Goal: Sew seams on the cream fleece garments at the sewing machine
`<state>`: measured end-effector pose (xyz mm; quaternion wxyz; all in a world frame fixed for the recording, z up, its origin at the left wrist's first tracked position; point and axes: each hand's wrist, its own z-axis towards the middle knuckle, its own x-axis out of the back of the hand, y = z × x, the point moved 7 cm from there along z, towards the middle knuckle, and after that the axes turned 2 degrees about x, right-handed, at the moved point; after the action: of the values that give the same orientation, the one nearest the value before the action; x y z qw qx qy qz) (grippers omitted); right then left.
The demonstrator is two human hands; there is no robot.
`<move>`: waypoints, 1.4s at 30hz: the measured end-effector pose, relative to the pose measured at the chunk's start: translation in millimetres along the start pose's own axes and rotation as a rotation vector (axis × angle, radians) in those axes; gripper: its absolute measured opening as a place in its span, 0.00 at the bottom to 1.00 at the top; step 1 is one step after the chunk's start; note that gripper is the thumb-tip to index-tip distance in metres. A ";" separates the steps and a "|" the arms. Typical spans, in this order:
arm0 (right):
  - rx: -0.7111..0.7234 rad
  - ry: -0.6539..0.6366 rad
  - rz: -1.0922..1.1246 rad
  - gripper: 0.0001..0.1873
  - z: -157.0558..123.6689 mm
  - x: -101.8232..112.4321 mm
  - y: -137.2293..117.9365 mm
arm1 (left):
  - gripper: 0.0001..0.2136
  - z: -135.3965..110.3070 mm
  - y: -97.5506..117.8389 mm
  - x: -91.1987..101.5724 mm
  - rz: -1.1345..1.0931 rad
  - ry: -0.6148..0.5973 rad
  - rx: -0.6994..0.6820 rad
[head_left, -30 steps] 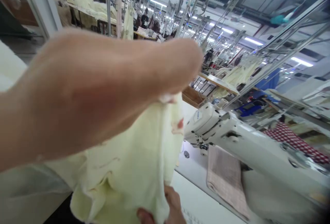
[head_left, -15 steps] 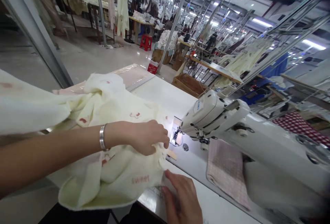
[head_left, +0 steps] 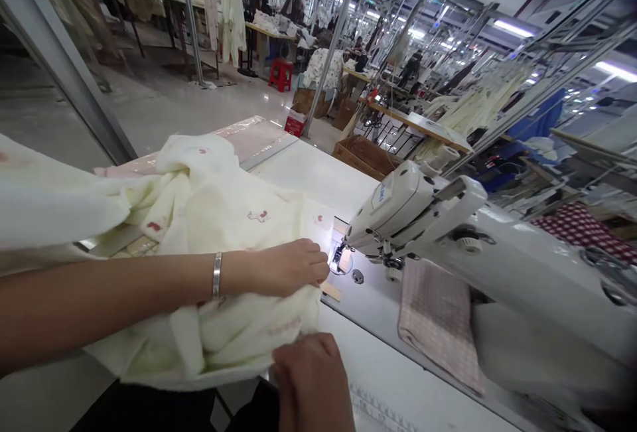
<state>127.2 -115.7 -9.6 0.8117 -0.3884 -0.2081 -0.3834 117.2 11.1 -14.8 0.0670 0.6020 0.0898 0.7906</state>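
A pale yellow garment (head_left: 239, 200) with small red prints lies bunched over the left of the sewing table. My left hand (head_left: 293, 267), with a silver bangle on its wrist, has its fingers curled down on the cloth's right edge, just left of the lit needle area. Nearer my lap, my right hand (head_left: 313, 372) pinches the lower edge of the same garment, below the blurred lettering. The white sewing machine (head_left: 428, 219) stands to the right, its presser foot (head_left: 341, 256) close to my left fingertips.
A folded pink checked cloth (head_left: 438, 326) lies under the machine arm. Printed ruler marks (head_left: 378, 412) run along the table's front. Behind the table stand a cardboard box (head_left: 365, 156) and a red stool (head_left: 281, 75). A metal post (head_left: 74, 67) rises at the left.
My right hand has moved left and closed on the garment's lower edge, crumpling the lettered part. My left hand has curled its fingers more closely at the cloth's edge.
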 end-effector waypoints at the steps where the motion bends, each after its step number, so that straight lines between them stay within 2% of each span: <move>1: -0.023 0.053 0.059 0.09 0.6 7.0 3.7 | 0.06 -0.9 0.9 0.8 0.000 -0.001 -0.006; 3: -0.007 0.084 0.062 0.09 -0.7 16.7 9.6 | 0.06 -1.6 2.3 2.4 0.004 -0.007 -0.019; 4: 0.042 0.059 0.013 0.10 -2.3 17.9 10.5 | 0.05 -1.6 2.6 3.1 0.007 -0.010 -0.025; 8: 0.186 0.015 -0.157 0.15 -15.0 13.2 15.5 | 0.02 -0.1 0.6 4.6 0.024 -0.017 -0.035; 14: 0.199 0.044 -0.169 0.15 -29.2 5.5 14.6 | 0.06 6.3 -2.9 0.3 0.076 -0.012 0.019; 17: 0.204 0.074 -0.177 0.14 -30.3 7.2 12.9 | 0.03 7.6 6.7 -0.3 0.159 0.017 0.074; 20: 0.196 0.059 -0.170 0.14 -24.7 9.4 14.2 | 0.05 2.4 19.5 -5.3 0.187 -0.038 0.129; 22: 0.186 0.041 -0.171 0.14 -16.9 13.1 16.8 | 0.03 -4.3 21.9 -7.8 0.158 -0.062 0.169; 23: 0.182 0.014 -0.184 0.14 -12.0 14.4 18.8 | 0.01 -7.7 20.3 -7.3 0.147 -0.049 0.182; 28: 0.183 -0.177 -0.293 0.15 11.3 15.7 34.9 | 0.10 -13.7 -6.3 0.1 0.070 0.046 0.145; 33: 0.196 -0.183 -0.333 0.15 20.1 19.5 50.8 | 0.15 -1.4 -28.9 1.6 -0.055 0.031 0.099; 35: 0.208 -0.169 -0.316 0.15 17.4 19.1 54.7 | 0.17 3.4 -30.7 0.9 -0.071 0.024 0.084; 39: 0.226 -0.039 -0.273 0.15 6.4 21.2 59.3 | 0.20 8.2 -27.0 0.5 -0.061 0.036 0.023; 42: 0.241 -0.015 -0.278 0.17 -0.1 16.7 61.6 | 0.21 8.4 -26.3 1.6 -0.047 0.052 0.004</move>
<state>185.8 -98.6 -28.0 0.7900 -0.2588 -0.3104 -0.4611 124.7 37.6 -17.0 0.0818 0.5794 0.1071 0.8039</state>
